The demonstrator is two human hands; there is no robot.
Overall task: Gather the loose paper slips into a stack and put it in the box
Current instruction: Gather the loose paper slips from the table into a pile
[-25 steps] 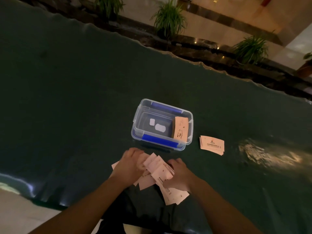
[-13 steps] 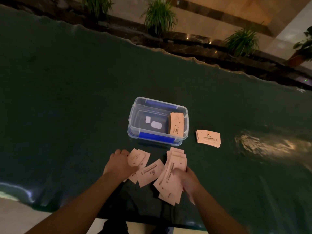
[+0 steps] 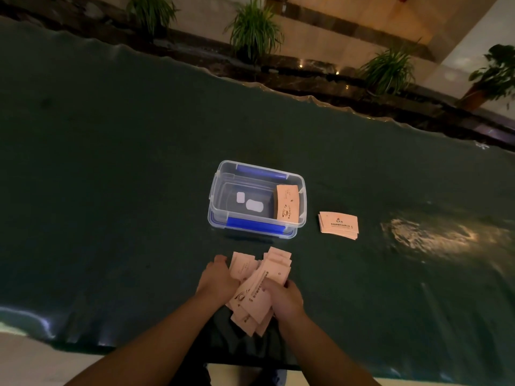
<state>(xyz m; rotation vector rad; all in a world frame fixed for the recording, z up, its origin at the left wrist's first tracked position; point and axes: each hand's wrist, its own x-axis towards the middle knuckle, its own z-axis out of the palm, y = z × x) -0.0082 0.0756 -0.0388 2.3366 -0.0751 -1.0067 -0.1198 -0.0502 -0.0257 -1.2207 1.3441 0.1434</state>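
Pale pink paper slips [image 3: 260, 285] lie fanned in an untidy bunch near the table's front edge, between my two hands. My left hand [image 3: 218, 282] presses against their left side, fingers on the slips. My right hand [image 3: 282, 298] grips the bunch from the right. Just beyond stands a clear plastic box [image 3: 214, 190] with blue clips, open, holding one stack of slips [image 3: 287, 203] upright against its right wall. Another neat stack [image 3: 338, 224] lies on the table to the right of the box.
The table is covered with a dark green cloth [image 3: 111, 176]. Its front edge runs close below my hands. Potted plants [image 3: 255, 29] and a dark ledge stand beyond the far edge. A bright glare patch [image 3: 434, 235] lies on the cloth at right.
Both hands have drawn together, pushing the spread slips from a wide scatter into one tighter bunch. The box and the side stack have not moved.
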